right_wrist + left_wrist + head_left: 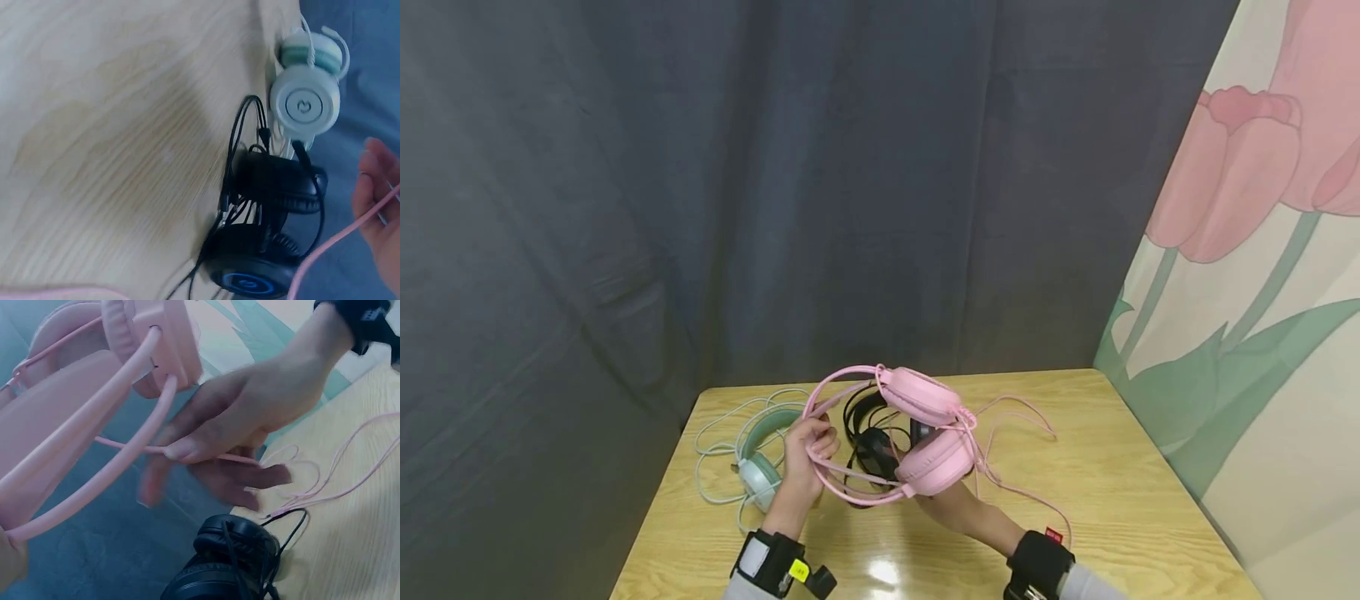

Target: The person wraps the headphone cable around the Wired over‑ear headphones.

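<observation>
A pair of pink headphones [936,461] is held up above the table. My left hand [808,450] grips its headband; only a bit of that hand shows at the left wrist view's lower left edge. Below the ear cups, my right hand [250,412] pinches the thin pink cable [237,459] between thumb and index finger, its other fingers loosely bent. In the head view the ear cups partly hide this hand. The cable trails onto the table to the right. Black headphones [250,256] lie underneath, beside white-and-green headphones [304,103].
The wooden table [1120,467] carries the other headphones and their loosely looped cables. A pale green cable [700,454] spreads at the left. A dark curtain [850,208] hangs behind the table, and a flower-painted wall [1262,333] stands at the right.
</observation>
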### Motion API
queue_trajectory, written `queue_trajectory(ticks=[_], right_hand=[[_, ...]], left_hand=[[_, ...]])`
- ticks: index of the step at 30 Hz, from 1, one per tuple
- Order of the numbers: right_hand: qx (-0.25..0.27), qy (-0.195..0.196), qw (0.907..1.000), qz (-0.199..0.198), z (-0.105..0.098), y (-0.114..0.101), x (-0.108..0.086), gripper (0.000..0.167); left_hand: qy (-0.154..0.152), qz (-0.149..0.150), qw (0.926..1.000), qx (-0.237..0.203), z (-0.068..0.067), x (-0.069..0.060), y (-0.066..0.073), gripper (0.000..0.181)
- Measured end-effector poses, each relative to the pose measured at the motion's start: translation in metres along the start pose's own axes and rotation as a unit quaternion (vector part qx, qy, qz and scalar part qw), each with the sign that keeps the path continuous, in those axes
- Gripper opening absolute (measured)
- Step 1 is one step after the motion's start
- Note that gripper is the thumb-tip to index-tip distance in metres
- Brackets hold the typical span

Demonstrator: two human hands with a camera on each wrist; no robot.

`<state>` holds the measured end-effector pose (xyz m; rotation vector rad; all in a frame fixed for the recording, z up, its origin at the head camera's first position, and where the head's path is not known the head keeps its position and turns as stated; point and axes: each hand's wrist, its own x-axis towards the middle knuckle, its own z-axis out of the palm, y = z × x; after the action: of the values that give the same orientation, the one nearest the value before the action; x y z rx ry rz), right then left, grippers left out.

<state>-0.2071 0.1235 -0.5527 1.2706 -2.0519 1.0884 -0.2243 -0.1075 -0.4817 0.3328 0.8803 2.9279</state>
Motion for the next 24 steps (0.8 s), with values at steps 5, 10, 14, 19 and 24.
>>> queue_trajectory(ticks=[5,10,14,19,24], right_hand=[[-0.070,-0.096,0.9920,0.040,-0.006,-0.026,0.005,0.008],[-0.128,-0.133,0.9803,0.070,-0.005,-0.025,0.003,0.012],[-0.168,-0.157,0.9724,0.041,-0.009,-0.025,0.005,0.002],[-0.156,-0.174,0.9716,0.034,-0.011,-0.025,0.007,0.020],[-0.134,-0.210,0.9664,0.064,-0.017,-0.025,0.008,0.033]], left_hand=[[0.041,0.034,0.9986,0.004,0.002,0.000,0.006,0.036],[0.111,0.063,0.9900,0.059,0.003,-0.004,0.008,0.034],[0.138,0.073,0.9830,0.097,0.000,-0.009,0.006,0.032],[0.151,0.116,0.9704,0.149,-0.004,-0.008,0.008,0.034],[0.182,0.160,0.9440,0.224,-0.006,-0.009,0.010,0.035]])
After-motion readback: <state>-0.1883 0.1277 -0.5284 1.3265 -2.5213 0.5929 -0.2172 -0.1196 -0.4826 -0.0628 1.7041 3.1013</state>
